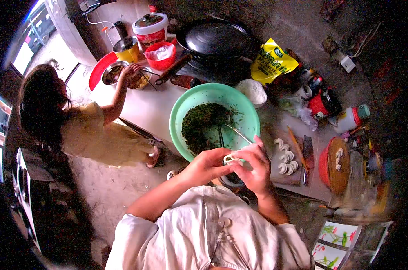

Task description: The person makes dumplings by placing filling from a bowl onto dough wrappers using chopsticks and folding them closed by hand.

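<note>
A small white dumpling point(229, 159) with dark green filling showing is pinched between my two hands at the near rim of the green basin point(254, 108). My left hand point(207, 168) is closed on its left side, and my right hand point(256, 168) on its right. Chopped green filling point(204, 119) lies in the basin, mostly toward its left. A metal spoon point(240, 132) leans out of the basin, its handle ending close to my right fingers; contact cannot be made out. Several folded dumplings point(285, 157) rest on a board to the right.
Left, another person point(84, 117) reaches toward metal bowls point(111, 72). Behind the basin stand a lidded black wok point(217, 38), a white bowl point(252, 92) and a yellow bag point(272, 63). A rolling pin point(297, 145) and a knife point(307, 157) lie right of the dumplings.
</note>
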Motion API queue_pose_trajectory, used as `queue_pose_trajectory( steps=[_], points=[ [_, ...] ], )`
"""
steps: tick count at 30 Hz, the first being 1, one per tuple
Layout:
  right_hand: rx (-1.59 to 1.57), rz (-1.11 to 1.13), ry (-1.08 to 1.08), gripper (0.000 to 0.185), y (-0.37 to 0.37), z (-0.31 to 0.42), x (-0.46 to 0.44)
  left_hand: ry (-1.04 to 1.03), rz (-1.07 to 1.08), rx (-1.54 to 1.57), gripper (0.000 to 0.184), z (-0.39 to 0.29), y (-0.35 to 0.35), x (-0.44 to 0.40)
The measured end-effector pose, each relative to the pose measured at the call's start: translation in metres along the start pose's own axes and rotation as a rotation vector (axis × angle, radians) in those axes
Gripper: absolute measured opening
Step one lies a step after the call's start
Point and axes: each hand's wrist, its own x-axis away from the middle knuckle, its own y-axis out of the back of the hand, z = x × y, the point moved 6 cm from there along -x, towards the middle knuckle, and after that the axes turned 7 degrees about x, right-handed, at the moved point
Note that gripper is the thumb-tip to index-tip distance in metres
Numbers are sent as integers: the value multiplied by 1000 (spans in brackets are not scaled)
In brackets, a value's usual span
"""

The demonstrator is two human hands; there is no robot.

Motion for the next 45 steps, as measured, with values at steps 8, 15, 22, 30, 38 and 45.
queue_pose_trajectory(
  steps=[8,15,22,30,38,45],
  points=[
    [6,5,100,13,-1,6,2,94,-15,-154,32,2,2,6],
    [76,25,86,13,-2,9,-4,-105,-50,-330,26,-5,4,7],
    [33,122,89,14,-10,5,-5,-67,-29,-438,26,-9,8,8],
    [67,382,124,16,-14,-7,-15,165,41,-91,32,-6,10,8],
    [144,378,234,17,-27,-3,-13,190,-31,-103,29,0,19,9],
    [182,368,110,17,-30,-12,-11,118,-93,5,27,-3,23,6]
  ],
)
